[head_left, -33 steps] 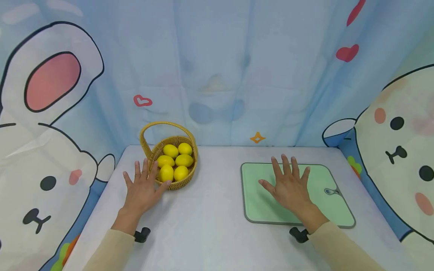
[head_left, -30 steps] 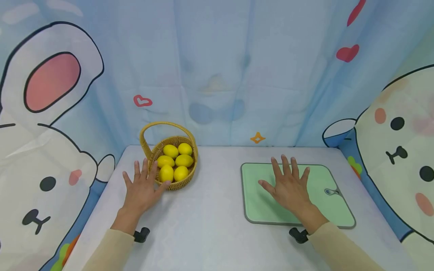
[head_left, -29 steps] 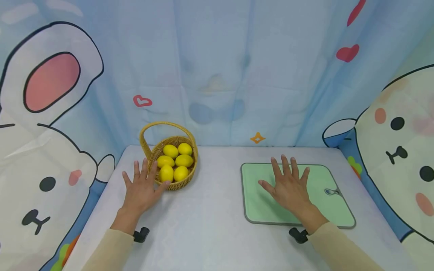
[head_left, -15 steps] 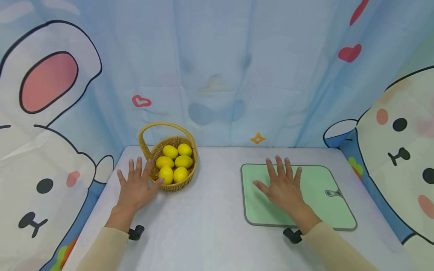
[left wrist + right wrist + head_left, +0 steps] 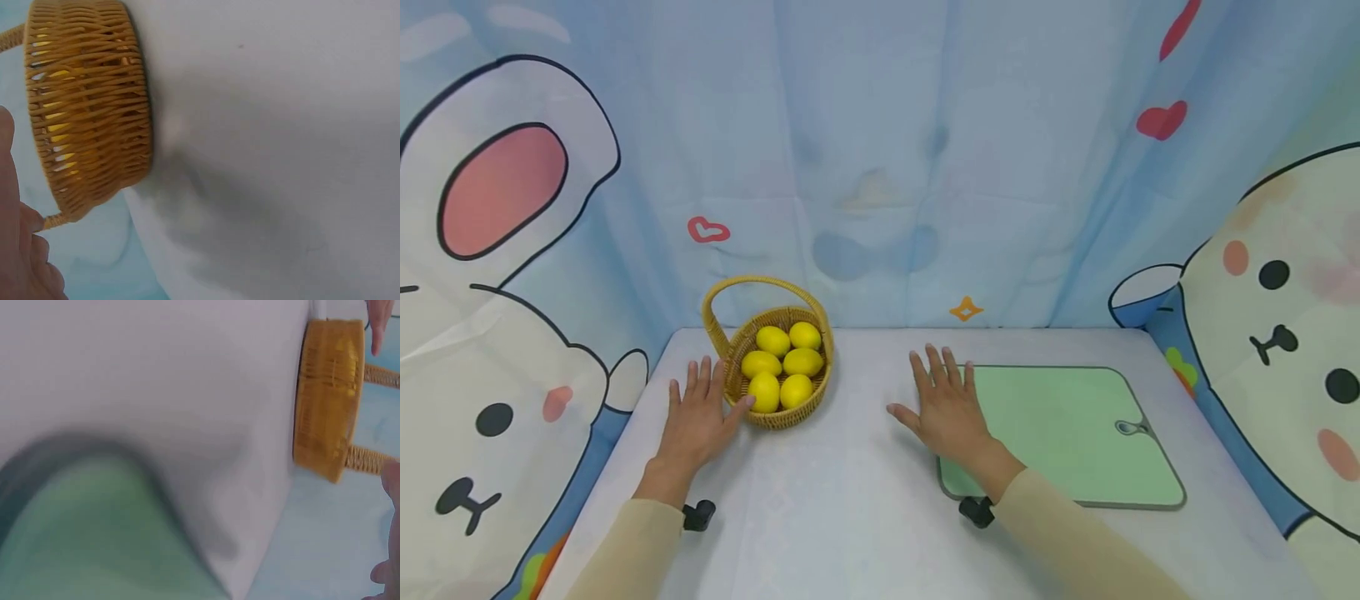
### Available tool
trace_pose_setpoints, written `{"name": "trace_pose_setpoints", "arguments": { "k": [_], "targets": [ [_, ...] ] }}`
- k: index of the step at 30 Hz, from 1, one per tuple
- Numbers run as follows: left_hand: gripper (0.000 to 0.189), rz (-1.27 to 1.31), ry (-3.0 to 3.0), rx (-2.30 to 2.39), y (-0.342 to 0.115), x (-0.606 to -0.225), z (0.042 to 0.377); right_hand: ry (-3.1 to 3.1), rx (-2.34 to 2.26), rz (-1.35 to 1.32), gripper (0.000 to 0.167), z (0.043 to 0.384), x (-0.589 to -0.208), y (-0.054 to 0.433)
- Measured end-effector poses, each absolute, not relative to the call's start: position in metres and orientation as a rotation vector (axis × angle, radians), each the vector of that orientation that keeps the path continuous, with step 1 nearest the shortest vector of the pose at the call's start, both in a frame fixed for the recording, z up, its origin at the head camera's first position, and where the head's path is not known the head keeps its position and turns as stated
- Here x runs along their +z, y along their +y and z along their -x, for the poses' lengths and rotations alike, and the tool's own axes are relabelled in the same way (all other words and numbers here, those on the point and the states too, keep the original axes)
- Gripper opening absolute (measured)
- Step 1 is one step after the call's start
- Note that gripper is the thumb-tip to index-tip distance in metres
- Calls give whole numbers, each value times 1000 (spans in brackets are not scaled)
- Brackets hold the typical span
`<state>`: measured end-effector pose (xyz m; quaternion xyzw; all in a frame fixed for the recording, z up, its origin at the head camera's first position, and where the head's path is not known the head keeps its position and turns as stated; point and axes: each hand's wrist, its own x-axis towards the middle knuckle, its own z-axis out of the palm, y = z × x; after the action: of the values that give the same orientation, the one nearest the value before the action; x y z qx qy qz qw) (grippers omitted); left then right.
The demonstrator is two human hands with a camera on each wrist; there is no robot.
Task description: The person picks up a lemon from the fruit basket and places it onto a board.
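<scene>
A wicker basket [image 5: 778,419] with a tall arched handle stands at the back left of the table, holding several yellow lemons [image 5: 802,362]. My left hand [image 5: 695,425] hovers at the basket's near left side, fingers straight and nothing held; its thumb overlaps the rim in the head view. Between the basket and the green cutting board [image 5: 1067,437] is my right hand [image 5: 951,417], spread above the table and over the board's left edge. It holds nothing. In the left wrist view the basket [image 5: 94,106] shows its woven side close to the left hand [image 5: 22,250].
The white table [image 5: 850,500] ends at a blue curtain [image 5: 865,125] printed with cartoon animals. The cutting board has a grey rim and lies flat at the right. Each wrist carries a small black camera.
My right hand has moved left from over the middle of the cutting board to its left edge. My left hand has shifted slightly left. Basket and board stay put; the head view shifts slightly.
</scene>
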<state>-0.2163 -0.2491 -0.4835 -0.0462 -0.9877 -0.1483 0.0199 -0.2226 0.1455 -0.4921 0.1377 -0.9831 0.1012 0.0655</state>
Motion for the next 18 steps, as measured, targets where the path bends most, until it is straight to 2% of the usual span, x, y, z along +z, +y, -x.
{"name": "trace_pose_setpoints", "arguments": {
  "k": [9, 18],
  "targets": [
    [100, 204, -3144, -712, -259, -501, 223, -2978, 358, -706, 96, 218, -494, 73],
    [100, 214, -3134, -673, -247, -507, 225, -2986, 360, -914, 95, 219, -506, 40]
  ]
}}
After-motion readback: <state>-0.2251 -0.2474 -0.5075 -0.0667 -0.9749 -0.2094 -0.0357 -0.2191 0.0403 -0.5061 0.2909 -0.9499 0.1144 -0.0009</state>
